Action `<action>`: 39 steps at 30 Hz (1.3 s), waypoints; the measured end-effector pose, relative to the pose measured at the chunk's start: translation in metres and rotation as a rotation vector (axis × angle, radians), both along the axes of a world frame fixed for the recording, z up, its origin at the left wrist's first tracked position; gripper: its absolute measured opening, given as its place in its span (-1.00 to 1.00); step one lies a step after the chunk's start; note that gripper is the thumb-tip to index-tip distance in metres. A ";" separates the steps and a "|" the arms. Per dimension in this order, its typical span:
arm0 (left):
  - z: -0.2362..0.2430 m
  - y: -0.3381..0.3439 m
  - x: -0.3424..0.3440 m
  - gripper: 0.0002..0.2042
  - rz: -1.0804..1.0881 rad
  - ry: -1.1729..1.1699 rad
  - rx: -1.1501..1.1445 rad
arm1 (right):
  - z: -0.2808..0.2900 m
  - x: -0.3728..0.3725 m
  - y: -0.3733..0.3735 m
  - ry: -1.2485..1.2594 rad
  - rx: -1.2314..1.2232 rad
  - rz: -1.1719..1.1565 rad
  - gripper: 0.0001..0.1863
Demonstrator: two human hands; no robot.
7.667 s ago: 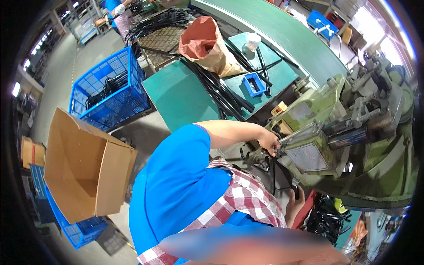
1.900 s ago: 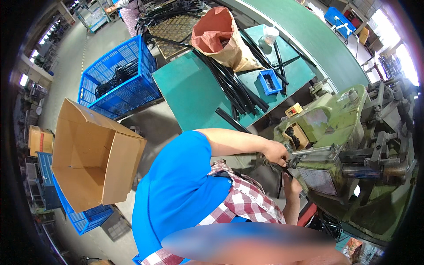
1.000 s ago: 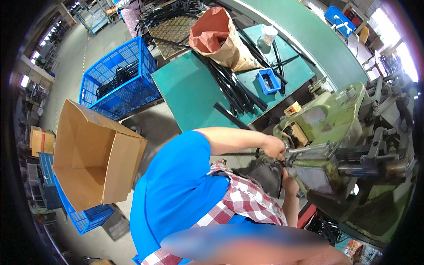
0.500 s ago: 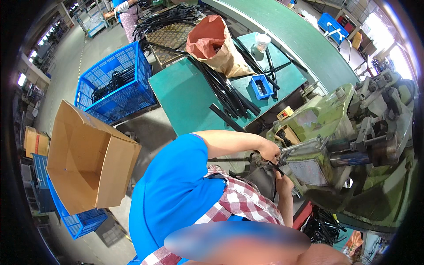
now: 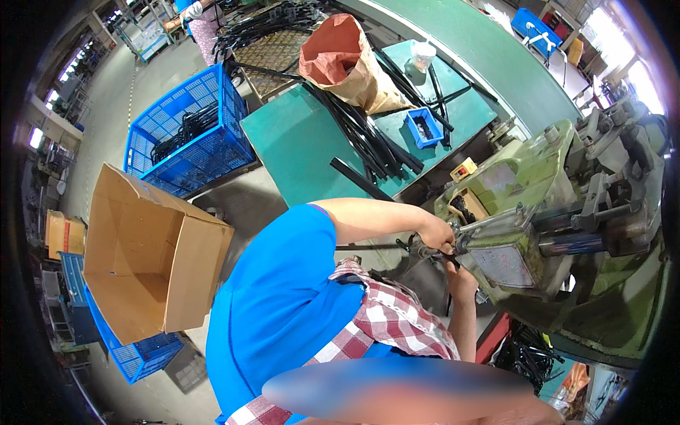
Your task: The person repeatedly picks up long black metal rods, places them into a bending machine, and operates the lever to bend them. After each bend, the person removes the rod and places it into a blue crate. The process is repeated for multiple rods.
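At the work point of a green press machine (image 5: pixel 506 180), my left hand (image 5: pixel 436 232) is closed, its fingertips bent down beside the machine's metal rod. What they pinch is mostly hidden. Just below it, my right hand (image 5: pixel 462 280) is raised with fingers closed on a thin black strip (image 5: pixel 452 262), whose end lies between the two hands. A small open box of dark parts (image 5: pixel 467 205) sits on the machine just beyond my left hand.
A green table (image 5: pixel 276 142) carries long black strips (image 5: pixel 365 142), a woven sack (image 5: pixel 375 88) and a blue bin (image 5: pixel 423 129). To the left stand a cardboard box (image 5: pixel 191 273) and a blue crate (image 5: pixel 230 145). Black parts (image 5: pixel 528 358) lie right of my right arm. Another person (image 5: pixel 204 35) stands far off.
Both hands stay close together at the machine. The black strip hanging by my right hand shows less than before. The whole view has shifted slightly.
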State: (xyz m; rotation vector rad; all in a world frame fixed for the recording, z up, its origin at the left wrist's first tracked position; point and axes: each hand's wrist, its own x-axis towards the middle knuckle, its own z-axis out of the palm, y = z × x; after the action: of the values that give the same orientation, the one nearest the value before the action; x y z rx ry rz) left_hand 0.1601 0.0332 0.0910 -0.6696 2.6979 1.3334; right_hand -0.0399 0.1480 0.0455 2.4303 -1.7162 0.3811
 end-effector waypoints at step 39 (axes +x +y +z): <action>-0.006 0.000 0.001 -0.64 0.082 0.016 0.009 | 0.009 0.003 -0.007 -0.039 -0.022 -0.051 -0.58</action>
State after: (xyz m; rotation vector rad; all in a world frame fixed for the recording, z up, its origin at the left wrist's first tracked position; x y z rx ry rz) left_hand 0.1611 0.0331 0.0849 -0.7801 2.7027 1.3747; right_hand -0.0374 0.1410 0.0542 2.3741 -1.7762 0.4420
